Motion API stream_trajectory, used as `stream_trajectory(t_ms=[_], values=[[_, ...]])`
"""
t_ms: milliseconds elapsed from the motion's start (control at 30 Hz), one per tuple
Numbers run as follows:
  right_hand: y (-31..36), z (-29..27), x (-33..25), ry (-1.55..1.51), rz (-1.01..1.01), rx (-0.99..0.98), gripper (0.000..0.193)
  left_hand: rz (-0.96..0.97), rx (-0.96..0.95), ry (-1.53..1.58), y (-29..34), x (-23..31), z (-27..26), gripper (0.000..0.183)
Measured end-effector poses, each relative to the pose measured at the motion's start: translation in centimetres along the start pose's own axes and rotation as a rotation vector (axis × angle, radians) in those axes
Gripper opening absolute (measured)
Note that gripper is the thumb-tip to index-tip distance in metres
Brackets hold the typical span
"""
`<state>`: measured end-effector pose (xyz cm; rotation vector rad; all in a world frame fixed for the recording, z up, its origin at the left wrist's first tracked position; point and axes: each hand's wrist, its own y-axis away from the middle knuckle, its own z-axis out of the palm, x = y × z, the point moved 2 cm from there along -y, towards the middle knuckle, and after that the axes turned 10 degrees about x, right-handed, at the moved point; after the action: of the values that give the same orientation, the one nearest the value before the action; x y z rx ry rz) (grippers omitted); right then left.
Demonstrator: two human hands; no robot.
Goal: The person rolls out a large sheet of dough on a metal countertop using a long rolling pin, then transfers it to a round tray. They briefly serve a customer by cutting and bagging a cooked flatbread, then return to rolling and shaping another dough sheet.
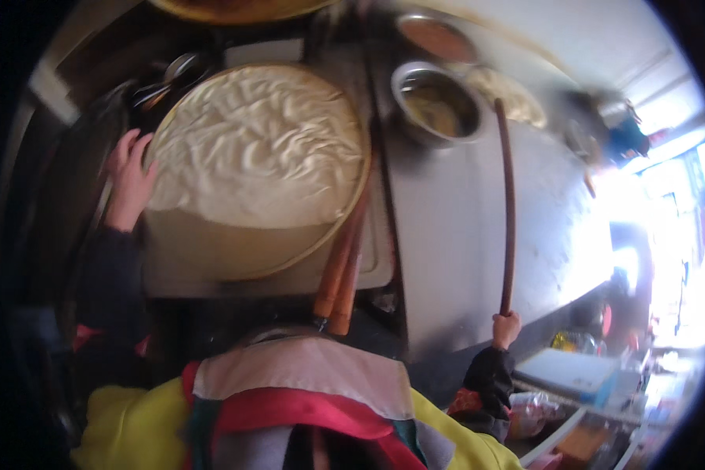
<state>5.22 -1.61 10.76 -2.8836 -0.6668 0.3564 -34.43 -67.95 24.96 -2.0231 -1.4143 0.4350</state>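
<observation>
My right hand (507, 330) is closed round the near end of a long thin wooden rolling pin (509, 204), which reaches away over the grey worktop. At the left edge of a large round tray (235, 254), my left hand (133, 176) has its fingers apart and slightly curled beside the rim, seemingly touching it. A pale, wrinkled sheet of what looks like thin dough (251, 149) covers most of the tray. The tray's near part is bare.
Two wooden handles (337, 274) lie along the tray's right side. A metal pot (437, 106) with liquid stands on the worktop (454, 258), near a reddish-filled bowl (437, 37) and a pale mass (517, 94). Another round pan (239, 9) is at the far edge. Right of me sits a white-lidded box (568, 372).
</observation>
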Motion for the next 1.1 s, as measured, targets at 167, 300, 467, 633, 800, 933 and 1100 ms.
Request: stream_trajectory(t_ms=[167, 300, 467, 633, 800, 933, 1100], values=[[-6.4, 7.3, 0.8, -0.102, -0.302, 0.181, 0.03, 0.073, 0.007, -0.084, 0.9, -2.5, -1.2, 0.031], [-4.6, 0.6, -16.6, -0.421, -0.698, 0.246, 0.015, 0.256, -0.081, -0.029, 3.0, -4.5, -1.6, 0.012], [7.3, 0.2, -36.5, -0.676, -1.285, -0.152, 0.005, 0.446, -0.554, 0.027, 3.6, -4.2, 5.3, 0.019], [15.4, 3.8, -47.9, -0.596, -1.426, -0.493, 0.015, 0.272, -0.684, 0.314, 3.2, -3.2, 11.7, 0.021], [15.5, 7.3, -50.3, -0.544, -1.375, -0.734, 0.013, 0.335, -0.814, 0.327, 2.4, -4.1, 14.3, 0.017], [15.2, 6.7, -50.6, -0.579, -1.265, -0.743, 0.015, 0.212, -0.827, 0.474, 1.2, -5.1, 15.0, 0.012], [13.5, 7.7, -50.5, -0.724, -0.871, -0.668, 0.034, -0.024, -0.763, 0.651, -0.6, -5.8, 14.2, 0.014]])
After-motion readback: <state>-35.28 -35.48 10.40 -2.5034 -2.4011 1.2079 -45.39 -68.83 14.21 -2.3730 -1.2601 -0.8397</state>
